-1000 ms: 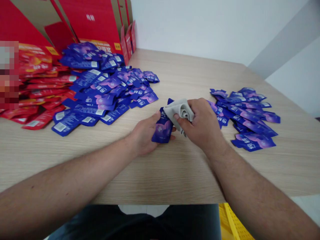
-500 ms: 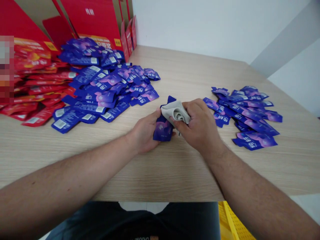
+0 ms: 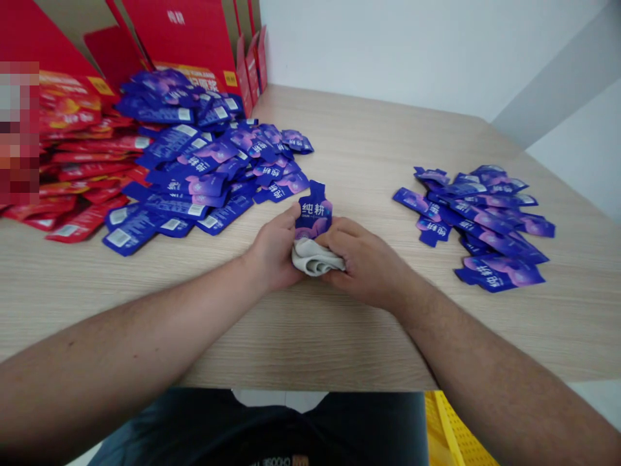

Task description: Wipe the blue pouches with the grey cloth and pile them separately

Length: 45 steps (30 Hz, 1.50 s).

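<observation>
Both hands are closed and working together at mid-table, right in front of me. Left hand [image 3: 274, 249] is wrapped around the lower part of a blue pouch [image 3: 314, 208], fingers on the near side. The pouch stands roughly upright with its narrow top pointing away from me and the 纯耕 label facing up, readable. Right hand [image 3: 366, 265] is closed on a grey cloth [image 3: 315, 257], which is bunched against the pouch's lower end. That end is hidden, so I can't tell exactly how far the cloth wraps around it. The two hands sit just beside each other, with the cloth pinched between them. The pouch is held off the table, between two loose piles of the same blue pouches and closer to the left pile [image 3: 194, 175], which lies just beyond my left hand, with white barcode labels showing on several pouches. The right pile [image 3: 478, 220] is well apart from the hands. Red pouches [image 3: 82, 155] sit heaped against the far side of the left pile, partly blurred at the frame edge. Red cartons [image 3: 179, 45] stand at the back of the wood-grain table [image 3: 369, 149]. A yellow crate [image 3: 449, 433] shows below the near edge.
</observation>
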Motion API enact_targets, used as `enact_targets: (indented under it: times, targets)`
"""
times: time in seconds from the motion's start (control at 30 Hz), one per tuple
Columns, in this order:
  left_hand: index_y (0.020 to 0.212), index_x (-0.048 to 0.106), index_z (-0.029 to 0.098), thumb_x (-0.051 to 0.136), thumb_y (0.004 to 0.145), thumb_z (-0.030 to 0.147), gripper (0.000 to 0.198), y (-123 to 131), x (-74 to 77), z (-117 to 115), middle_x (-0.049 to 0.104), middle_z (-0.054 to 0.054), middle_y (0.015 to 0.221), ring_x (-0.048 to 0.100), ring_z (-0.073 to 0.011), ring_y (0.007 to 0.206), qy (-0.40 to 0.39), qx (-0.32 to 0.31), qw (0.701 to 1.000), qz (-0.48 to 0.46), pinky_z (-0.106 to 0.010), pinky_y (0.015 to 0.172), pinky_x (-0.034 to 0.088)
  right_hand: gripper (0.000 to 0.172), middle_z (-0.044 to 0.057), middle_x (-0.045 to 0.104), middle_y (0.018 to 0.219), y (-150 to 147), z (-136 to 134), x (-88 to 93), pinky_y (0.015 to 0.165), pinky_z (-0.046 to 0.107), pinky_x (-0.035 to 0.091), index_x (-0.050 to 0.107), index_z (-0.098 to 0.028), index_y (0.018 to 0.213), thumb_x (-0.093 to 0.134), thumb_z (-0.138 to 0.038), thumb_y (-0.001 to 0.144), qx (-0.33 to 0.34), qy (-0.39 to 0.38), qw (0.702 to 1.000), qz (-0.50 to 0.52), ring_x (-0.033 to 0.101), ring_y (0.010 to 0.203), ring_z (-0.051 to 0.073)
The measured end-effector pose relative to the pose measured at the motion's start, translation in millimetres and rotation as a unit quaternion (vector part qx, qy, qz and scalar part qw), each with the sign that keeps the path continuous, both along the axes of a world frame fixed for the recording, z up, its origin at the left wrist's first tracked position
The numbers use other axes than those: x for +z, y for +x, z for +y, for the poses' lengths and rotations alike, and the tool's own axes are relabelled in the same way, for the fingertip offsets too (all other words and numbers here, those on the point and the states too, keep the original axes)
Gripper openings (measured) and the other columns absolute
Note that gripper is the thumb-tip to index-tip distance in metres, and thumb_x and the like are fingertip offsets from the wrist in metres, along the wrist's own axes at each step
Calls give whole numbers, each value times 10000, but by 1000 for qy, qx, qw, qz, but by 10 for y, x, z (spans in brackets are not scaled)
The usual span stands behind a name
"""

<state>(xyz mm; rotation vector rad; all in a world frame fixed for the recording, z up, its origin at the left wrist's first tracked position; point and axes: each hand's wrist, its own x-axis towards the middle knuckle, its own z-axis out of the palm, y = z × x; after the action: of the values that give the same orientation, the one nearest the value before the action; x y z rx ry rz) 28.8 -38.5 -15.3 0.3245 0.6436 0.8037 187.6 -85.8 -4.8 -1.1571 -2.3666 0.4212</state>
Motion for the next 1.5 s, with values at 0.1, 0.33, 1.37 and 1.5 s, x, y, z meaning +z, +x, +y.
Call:
enact_targets:
  times: [0.1, 0.33, 1.37, 1.5]
  targets:
    - [1056, 718, 136, 354, 1017, 539, 545, -29, -11, 27, 748, -115, 868, 725, -260, 823, -5, -27, 1000, 13, -416, 782, 603, 257, 78, 646, 1051, 26, 2, 13, 879, 364, 504, 649, -198, 1063, 668, -152, 812, 40, -42, 998, -24, 602, 1006, 234]
    - [1103, 695, 158, 390, 1040, 409, 400, 16, -2, -82, 754, -98, 912, 718, -225, 777, 58, -42, 996, 51, -385, 737, 604, 151, 78, 638, 925, 242, 140, 134, 823, 409, 490, 642, -213, 975, 683, -239, 832, -174, 107, 979, -4, 599, 948, 280]
    - [819, 706, 132, 608, 915, 203, 155, 78, -113, -115, 711, -54, 730, 633, -147, 612, 166, 16, 973, 161, -288, 640, 535, 164, 79, 673, 945, 273, 68, 260, 817, 446, 510, 656, -245, 1016, 692, -303, 866, -219, 185, 958, 23, 619, 937, 285]
    - [812, 701, 130, 533, 928, 139, 204, 106, -55, -66, 716, -50, 736, 654, -143, 651, 124, 58, 984, 118, -267, 684, 548, 200, 79, 663, 940, 139, 56, 122, 832, 418, 512, 663, -217, 1022, 682, -206, 823, -134, 123, 983, 0, 612, 949, 272]
